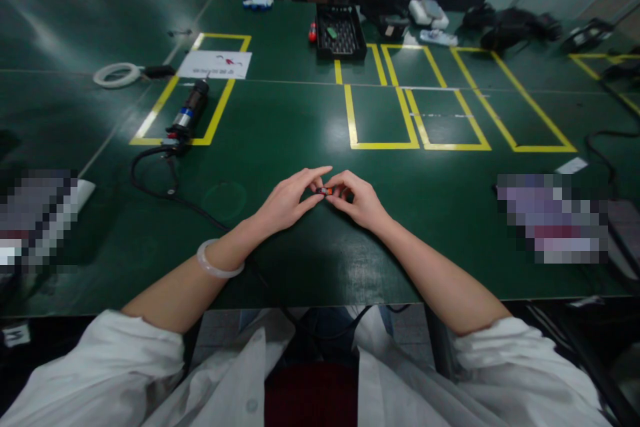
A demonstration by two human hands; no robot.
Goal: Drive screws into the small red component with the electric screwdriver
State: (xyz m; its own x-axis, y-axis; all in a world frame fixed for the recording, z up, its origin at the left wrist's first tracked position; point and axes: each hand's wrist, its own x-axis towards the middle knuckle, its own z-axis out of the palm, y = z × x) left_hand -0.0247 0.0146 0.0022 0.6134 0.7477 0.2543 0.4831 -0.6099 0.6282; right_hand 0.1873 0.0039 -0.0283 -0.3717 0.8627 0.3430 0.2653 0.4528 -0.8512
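Over the green table (295, 260), a small dark part with orange-red and grey patches (325, 191) sits between the fingertips of both hands; it is too small to tell its kind. My left hand (290, 200) pinches its left end between thumb and fingers, with the index finger stretched out above. At its right end, my right hand (360, 199) closes thumb and curled fingers on it. Fingers partly cover the part. A pale bracelet (218, 259) circles my left wrist.
An electric screwdriver (190, 110) lies front-left, its black cord (195, 207) running under my left arm. A printed sheet (215, 65) and coiled white ring (117, 75) lie behind. A black tray (341, 53) holds a green piece (331, 33). Blurred items (550, 213) flank me.
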